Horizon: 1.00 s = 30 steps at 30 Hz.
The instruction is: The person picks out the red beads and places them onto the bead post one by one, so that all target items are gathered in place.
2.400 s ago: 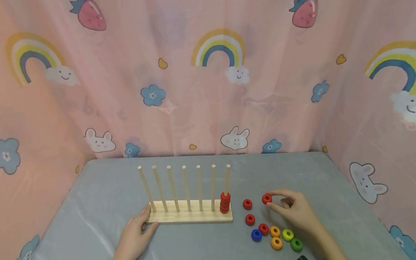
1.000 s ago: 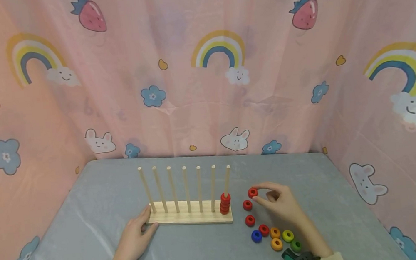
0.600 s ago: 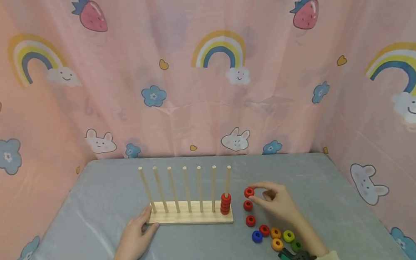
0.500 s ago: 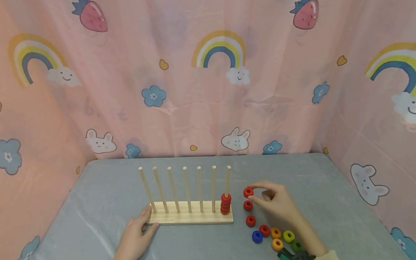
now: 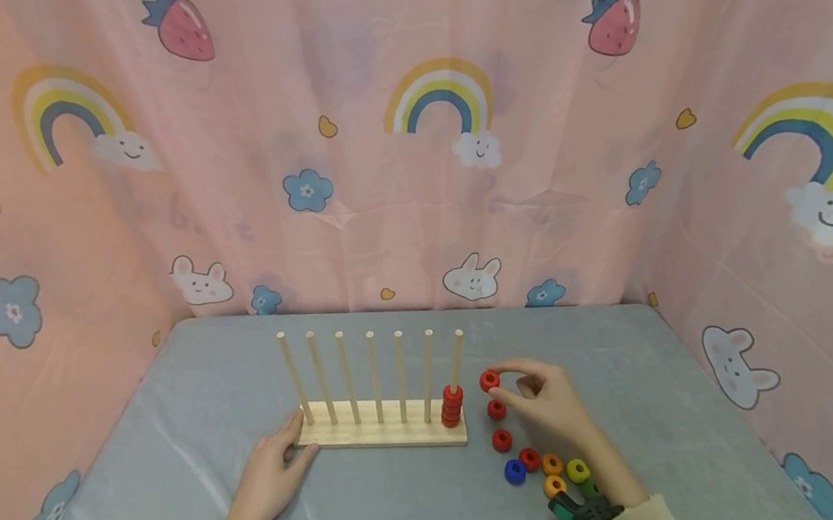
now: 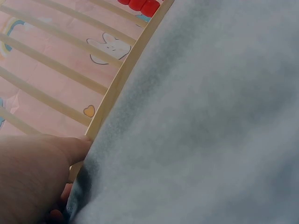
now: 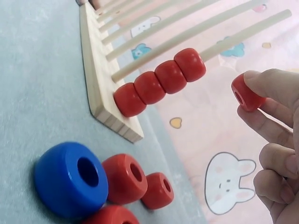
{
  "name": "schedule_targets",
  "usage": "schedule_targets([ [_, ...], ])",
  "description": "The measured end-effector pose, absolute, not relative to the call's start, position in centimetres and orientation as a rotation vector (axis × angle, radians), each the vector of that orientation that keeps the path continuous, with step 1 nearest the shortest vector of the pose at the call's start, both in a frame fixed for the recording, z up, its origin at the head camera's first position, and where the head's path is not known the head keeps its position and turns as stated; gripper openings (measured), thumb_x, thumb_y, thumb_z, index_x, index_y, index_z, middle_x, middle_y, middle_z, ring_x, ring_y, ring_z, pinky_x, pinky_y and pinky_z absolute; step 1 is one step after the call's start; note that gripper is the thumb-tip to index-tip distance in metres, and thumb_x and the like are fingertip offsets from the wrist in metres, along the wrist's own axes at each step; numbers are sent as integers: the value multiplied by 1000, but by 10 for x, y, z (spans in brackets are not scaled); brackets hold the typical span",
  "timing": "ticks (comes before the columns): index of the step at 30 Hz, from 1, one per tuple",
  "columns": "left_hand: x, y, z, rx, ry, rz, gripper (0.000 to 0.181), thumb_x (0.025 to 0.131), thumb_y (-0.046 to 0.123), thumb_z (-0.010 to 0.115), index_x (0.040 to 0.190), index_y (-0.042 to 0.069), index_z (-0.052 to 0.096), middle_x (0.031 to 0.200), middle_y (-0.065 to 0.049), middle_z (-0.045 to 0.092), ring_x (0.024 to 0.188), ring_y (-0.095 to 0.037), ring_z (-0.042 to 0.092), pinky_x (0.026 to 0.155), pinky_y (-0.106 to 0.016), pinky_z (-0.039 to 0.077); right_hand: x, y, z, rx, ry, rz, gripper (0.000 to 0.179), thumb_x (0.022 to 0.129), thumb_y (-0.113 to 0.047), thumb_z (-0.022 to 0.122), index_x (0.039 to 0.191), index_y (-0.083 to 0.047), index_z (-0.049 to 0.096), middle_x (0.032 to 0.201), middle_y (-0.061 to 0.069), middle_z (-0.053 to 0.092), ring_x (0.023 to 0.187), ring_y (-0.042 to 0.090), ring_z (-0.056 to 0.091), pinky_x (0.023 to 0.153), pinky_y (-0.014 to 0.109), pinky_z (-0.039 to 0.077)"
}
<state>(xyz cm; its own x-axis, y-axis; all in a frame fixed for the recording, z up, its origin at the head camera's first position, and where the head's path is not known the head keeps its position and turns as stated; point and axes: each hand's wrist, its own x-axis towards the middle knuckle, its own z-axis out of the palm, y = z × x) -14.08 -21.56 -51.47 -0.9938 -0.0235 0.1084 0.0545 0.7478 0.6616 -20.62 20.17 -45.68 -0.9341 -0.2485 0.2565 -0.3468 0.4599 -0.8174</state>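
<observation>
A wooden peg rack [image 5: 396, 436] with a row of upright pegs stands on the cloth-covered table. Its rightmost peg carries a stack of red beads [image 7: 161, 81]. My left hand [image 5: 270, 473] grips the rack's left end between thumb and fingers; in the left wrist view the thumb [image 6: 77, 148] lies along the base's front edge. My right hand [image 5: 551, 402] pinches a red bead [image 7: 247, 92] between thumb and fingertips, held up just right of the stacked peg. The other fingers of that hand are curled, and the bead's hole shows in the right wrist view.
Right of the rack lie loose red beads [image 5: 502, 440], a blue bead [image 5: 515, 472], orange beads [image 5: 552, 464], a yellow-green bead [image 5: 577, 470] and a green bead [image 5: 589, 489] partly hidden by the right wrist's strap [image 5: 584, 512]. A patterned pink curtain [image 5: 378, 172] hangs behind the table.
My right hand has carried the red bead leftward and slightly up, closer to the stacked peg. The left hand and the rack have stayed in place.
</observation>
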Motion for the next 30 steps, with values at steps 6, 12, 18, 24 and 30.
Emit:
schedule_targets([
  [6,-141,-216,-514,-32,-2831,-1076,66,100,22,76,155,-3,49,77,1,48,74,-16,40,66,-29,35,-207,196,-454,579,-2577,1456,30,92,-20,86,121,-13,79,56,-8,32,48,4,25,47,23,25],
  [12,-140,-216,-515,-39,-2829,-1072,67,100,22,76,156,-2,49,91,-8,64,74,-16,40,67,-29,35,-208,192,-452,613,-2548,1471,30,92,-18,86,120,-11,79,57,-8,32,48,3,25,46,23,24],
  [18,-140,-216,-515,-43,-2820,-1068,66,100,22,76,155,-2,50,117,-16,72,74,-16,40,67,-29,35,-209,188,-450,629,-2521,1489,28,91,-15,86,119,-12,80,58,-9,32,48,2,24,46,23,23],
  [24,-141,-216,-515,-36,-2837,-1066,66,100,22,76,155,-3,49,79,-2,52,74,-16,39,67,-30,35,-209,185,-449,640,-2508,1464,28,91,-15,87,118,-13,80,58,-8,32,48,0,24,47,22,23],
  [30,-141,-216,-514,-32,-2843,-1072,67,100,22,76,156,-2,48,76,1,46,75,-16,39,67,-30,35,-209,181,-445,643,-2503,1470,29,91,-15,86,119,-10,79,59,-5,33,47,2,26,46,23,25],
])
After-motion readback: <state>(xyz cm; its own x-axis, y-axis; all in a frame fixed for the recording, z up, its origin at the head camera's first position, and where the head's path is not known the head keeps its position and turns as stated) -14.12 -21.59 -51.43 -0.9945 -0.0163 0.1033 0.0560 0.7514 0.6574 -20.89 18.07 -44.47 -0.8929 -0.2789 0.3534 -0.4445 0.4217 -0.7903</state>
